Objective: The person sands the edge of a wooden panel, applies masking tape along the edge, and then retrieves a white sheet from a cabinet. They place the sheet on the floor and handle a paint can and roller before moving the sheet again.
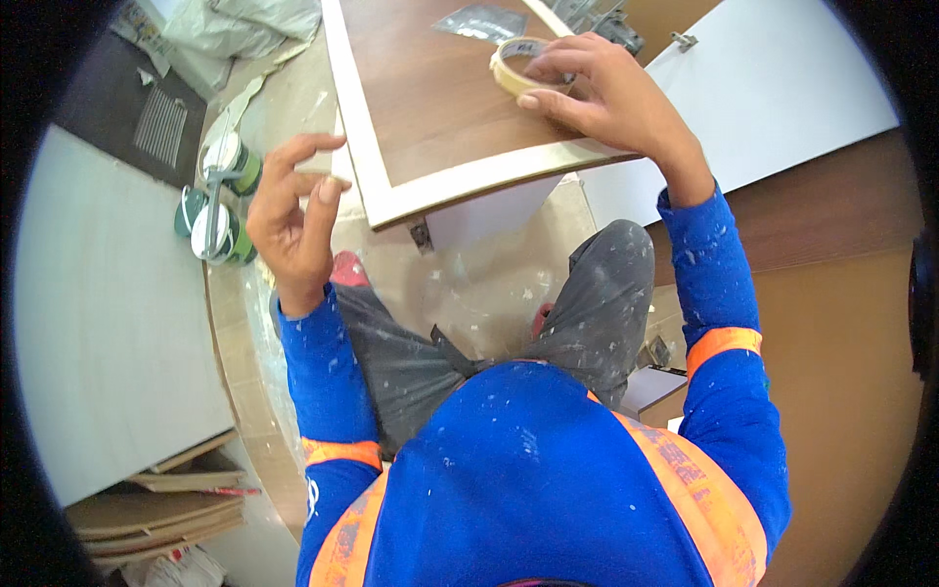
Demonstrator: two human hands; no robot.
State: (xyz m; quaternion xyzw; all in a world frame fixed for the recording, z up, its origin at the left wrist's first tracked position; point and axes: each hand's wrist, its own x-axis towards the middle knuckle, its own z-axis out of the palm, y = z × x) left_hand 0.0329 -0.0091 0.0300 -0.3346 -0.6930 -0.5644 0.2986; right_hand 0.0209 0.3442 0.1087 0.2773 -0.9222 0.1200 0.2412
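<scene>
- Right hand: thumb and fingers pinching cream, ring-shaped tape roll.
- Tape roll: over brown wood-look panel with cream border; contact unclear.
- Left hand: beside panel's left edge, fingers curled, index apart from thumb; can't tell if anything's pinched.
- Clear plastic packet: on panel, near roll.

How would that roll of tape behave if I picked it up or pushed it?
The roll of tape is probably light, being a narrow ring with a wide hole. It likely stays stiff: it looks round in the right hand. Stood on edge, its circular shape might roll.
</scene>
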